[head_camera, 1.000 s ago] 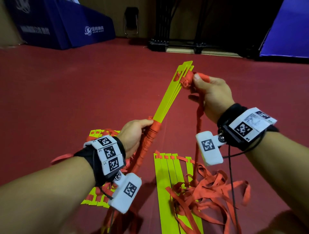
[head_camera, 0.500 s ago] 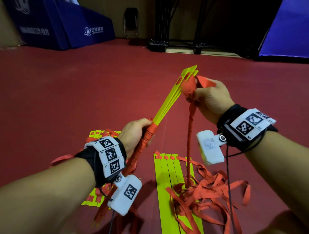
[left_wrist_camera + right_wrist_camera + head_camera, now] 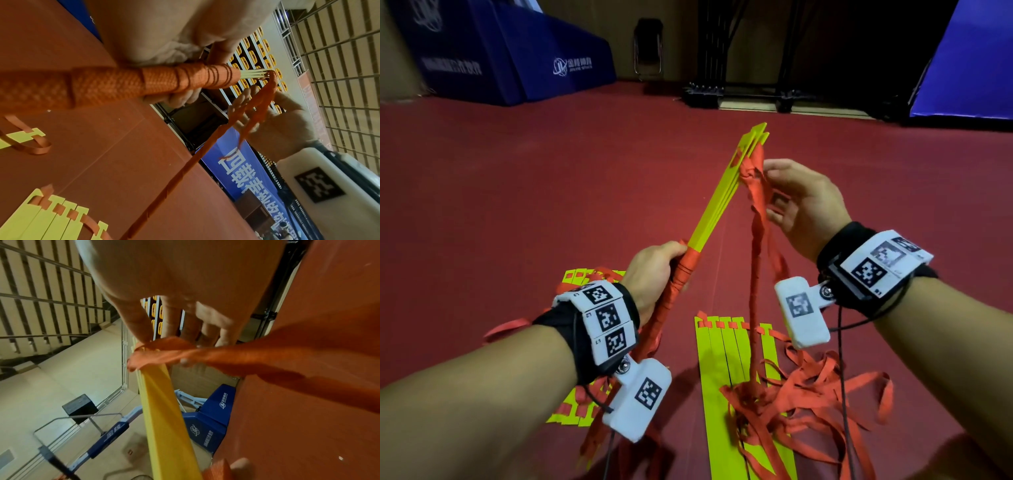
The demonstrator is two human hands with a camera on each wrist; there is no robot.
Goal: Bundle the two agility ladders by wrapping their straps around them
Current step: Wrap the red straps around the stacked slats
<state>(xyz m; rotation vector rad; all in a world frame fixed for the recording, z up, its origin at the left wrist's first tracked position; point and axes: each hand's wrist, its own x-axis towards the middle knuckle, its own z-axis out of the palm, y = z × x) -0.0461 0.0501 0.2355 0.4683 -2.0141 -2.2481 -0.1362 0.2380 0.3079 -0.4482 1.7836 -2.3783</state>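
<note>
You're mid-wrap on the first ladder bundle (image 3: 717, 202): your left hand (image 3: 654, 270) grips its wound end, your right hand (image 3: 801, 198), fingers loose, touches the strap (image 3: 755, 240) at its far tip; next, re-pinch and wind tautly.

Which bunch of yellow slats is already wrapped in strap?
The raised bunch the left hand grips: red strap coils its lower end. The floor slats lie unwrapped.

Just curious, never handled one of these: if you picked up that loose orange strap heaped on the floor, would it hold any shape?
Probably not. The orange strap lies in tangled loops and hangs limp from the yellow rungs, so it looks floppy. It seems thin and light, and likely to snag on itself.
</note>
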